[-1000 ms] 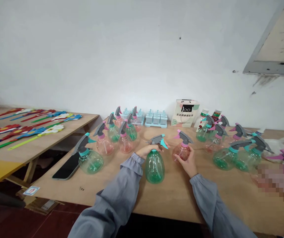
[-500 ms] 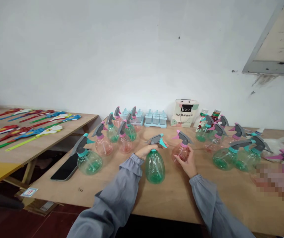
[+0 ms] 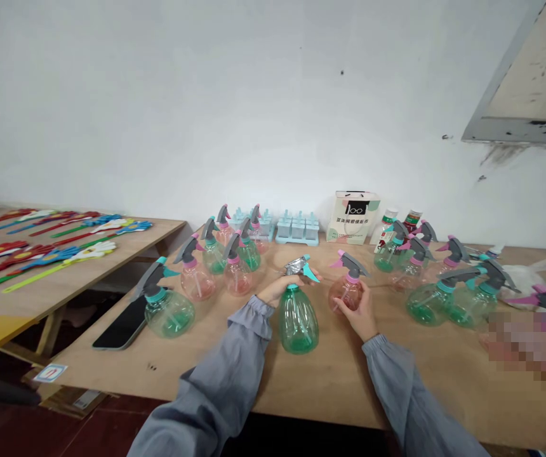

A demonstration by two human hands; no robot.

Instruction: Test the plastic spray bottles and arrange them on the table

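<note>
My left hand (image 3: 277, 290) is closed around the neck of a green spray bottle (image 3: 298, 327), just under its grey sprayer head with a turquoise trigger. Some of its fingers are hidden behind the neck. The bottle's clear green body tilts toward me at the middle of the table. Beside it on the right, my right hand (image 3: 359, 314) grips the round body of a pink spray bottle (image 3: 346, 291) between thumb and fingers. This one stands upright, its grey head and pink trigger pointing left.
Several pink and green spray bottles stand to the left (image 3: 171, 314) and right (image 3: 428, 301) on the wooden table (image 3: 320, 393). A phone (image 3: 120, 325) lies at left. Ice-pop moulds (image 3: 298, 230) and a paper bag (image 3: 353, 219) stand by the wall. Colourful hand-shaped clappers (image 3: 58, 257) cover another table.
The view has shifted slightly to the right. The green spray bottle's head looks turned a little, catching more light. Both hands keep their holds.
</note>
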